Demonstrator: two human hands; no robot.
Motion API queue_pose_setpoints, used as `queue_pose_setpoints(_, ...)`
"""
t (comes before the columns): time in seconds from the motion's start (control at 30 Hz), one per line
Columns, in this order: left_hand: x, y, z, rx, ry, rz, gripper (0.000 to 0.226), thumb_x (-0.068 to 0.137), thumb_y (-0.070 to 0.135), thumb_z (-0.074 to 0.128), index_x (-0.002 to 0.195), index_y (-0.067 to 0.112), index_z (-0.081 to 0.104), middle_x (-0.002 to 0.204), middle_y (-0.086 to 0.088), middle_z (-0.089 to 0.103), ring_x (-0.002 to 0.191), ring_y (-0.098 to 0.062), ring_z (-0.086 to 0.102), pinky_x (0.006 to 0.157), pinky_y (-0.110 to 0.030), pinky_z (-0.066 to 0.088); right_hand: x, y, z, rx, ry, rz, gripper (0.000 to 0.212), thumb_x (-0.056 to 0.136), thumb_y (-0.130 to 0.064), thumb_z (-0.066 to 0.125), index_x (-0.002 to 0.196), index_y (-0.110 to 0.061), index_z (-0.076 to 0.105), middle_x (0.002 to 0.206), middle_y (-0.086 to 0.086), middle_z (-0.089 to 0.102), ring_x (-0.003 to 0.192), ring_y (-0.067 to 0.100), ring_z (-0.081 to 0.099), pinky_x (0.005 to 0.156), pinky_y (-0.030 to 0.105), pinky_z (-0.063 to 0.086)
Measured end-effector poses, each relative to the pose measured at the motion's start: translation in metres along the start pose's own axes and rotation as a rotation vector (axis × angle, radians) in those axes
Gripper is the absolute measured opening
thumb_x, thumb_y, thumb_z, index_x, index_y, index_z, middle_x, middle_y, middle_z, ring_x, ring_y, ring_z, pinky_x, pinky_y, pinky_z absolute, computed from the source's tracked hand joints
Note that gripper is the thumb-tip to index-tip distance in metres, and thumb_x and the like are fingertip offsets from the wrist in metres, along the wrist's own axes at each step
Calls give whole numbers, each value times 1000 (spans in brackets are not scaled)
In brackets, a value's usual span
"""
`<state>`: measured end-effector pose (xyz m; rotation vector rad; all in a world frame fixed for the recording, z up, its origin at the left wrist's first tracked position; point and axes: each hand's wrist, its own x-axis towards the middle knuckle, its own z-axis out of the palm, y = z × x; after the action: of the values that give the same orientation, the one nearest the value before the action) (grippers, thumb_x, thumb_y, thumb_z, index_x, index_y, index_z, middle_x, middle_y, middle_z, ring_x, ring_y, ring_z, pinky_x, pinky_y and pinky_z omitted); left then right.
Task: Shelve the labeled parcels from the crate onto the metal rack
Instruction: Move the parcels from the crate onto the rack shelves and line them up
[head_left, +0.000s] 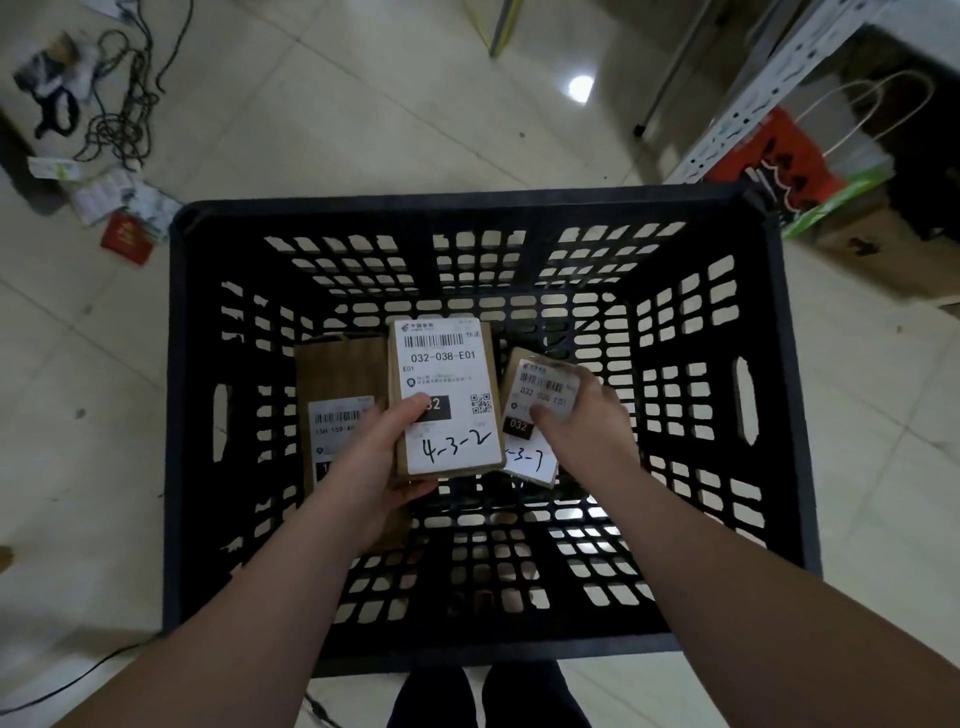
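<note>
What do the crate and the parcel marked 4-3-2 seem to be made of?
The crate looks like black moulded plastic, matte: its walls are a regular grid of holes. The parcel marked 4-3-2 seems to be dull brown cardboard, with a white paper label on it.

Three parcels (447, 395) side by side within crate (467, 208); rack (769, 88) beyond, right.

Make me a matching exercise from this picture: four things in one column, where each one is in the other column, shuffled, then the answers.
Column one
1. parcel marked 4-3-2
2. small parcel ending 3-7
3. brown parcel
4. red bag

Column two
A. lying loose in the crate
B. on the floor by the metal rack
C. held by the left hand
D. gripped by the right hand

Pairs: 1-C, 2-D, 3-A, 4-B
</note>
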<state>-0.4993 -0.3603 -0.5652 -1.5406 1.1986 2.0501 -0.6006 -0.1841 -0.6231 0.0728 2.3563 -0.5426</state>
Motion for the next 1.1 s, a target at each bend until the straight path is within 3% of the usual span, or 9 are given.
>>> queue_pose_setpoints(0.17,10,-7,-3,49,58,75,37,88,38,59,124,28,56,108,-2,70,103,-23,64,84,-43,51,9,-17,24,18,-134,259,127,74,-59,74,153,-27,-20,157,13,15,139,38,28,103,51,40)
queue_pose_setpoints(0.37,8,-14,-16,43,89,69,34,89,34,58,122,27,57,110,-2,70,101,-22,65,72,-36,50,11,-28,52,-47,-95,365,143,69,-52,82,145,-29,-37,144,14,24,120,36,47,86,47,50)
queue_pose_setpoints(0.53,-11,-15,-14,32,94,10,29,88,37,60,115,26,61,107,-3,73,102,-24,65,90,-44,49,-2,-9,22,206,-60,402,132,70,-39,82,151,-28,-21,145,15,26,128,38,42,87,45,45)
queue_pose_setpoints(0.63,-30,-11,-8,89,82,34,28,86,37,62,111,25,63,99,-4,74,97,-26,65,88,-46,48,-19,-5,-6,460,-97,407,122,63,-43,79,150,-18,-3,138,14,41,122,34,49,93,42,48)
queue_pose_setpoints(0.77,-61,6,-1,136,18,69,45,78,42,70,118,23,62,103,-7,73,98,-29,66,71,-38,48,-63,-8,-52,744,-177,189,73,66,-25,82,123,-17,38,110,2,63,102,19,63,72,32,54)
queue_pose_setpoints(0.9,-100,29,3,274,-42,174,55,75,49,70,124,29,55,102,1,73,98,-24,66,85,-46,49,-113,-14,-90,880,-171,-20,56,75,-7,80,113,-29,45,105,-8,65,96,4,64,71,21,53)
queue_pose_setpoints(0.97,-124,40,7,337,-67,221,61,75,48,71,129,32,48,105,4,72,96,-21,68,87,-46,51,-136,-17,-103,962,-138,-52,64,73,-14,83,123,-26,45,110,-6,66,101,10,65,75,24,56)
queue_pose_setpoints(1.03,-148,51,9,362,-102,285,54,82,39,68,131,32,45,105,5,72,89,-16,71,74,-37,55,-157,-22,-118,1054,-108,-66,73,71,-32,85,132,-21,45,113,-3,68,99,13,68,70,22,57)
queue_pose_setpoints(1.1,-172,62,12,366,-126,313,52,83,38,66,131,30,48,104,4,73,91,-17,71,76,-39,55,-175,-25,-133,1191,-111,-71,89,63,-57,83,136,-22,47,117,1,70,102,20,71,76,35,59)
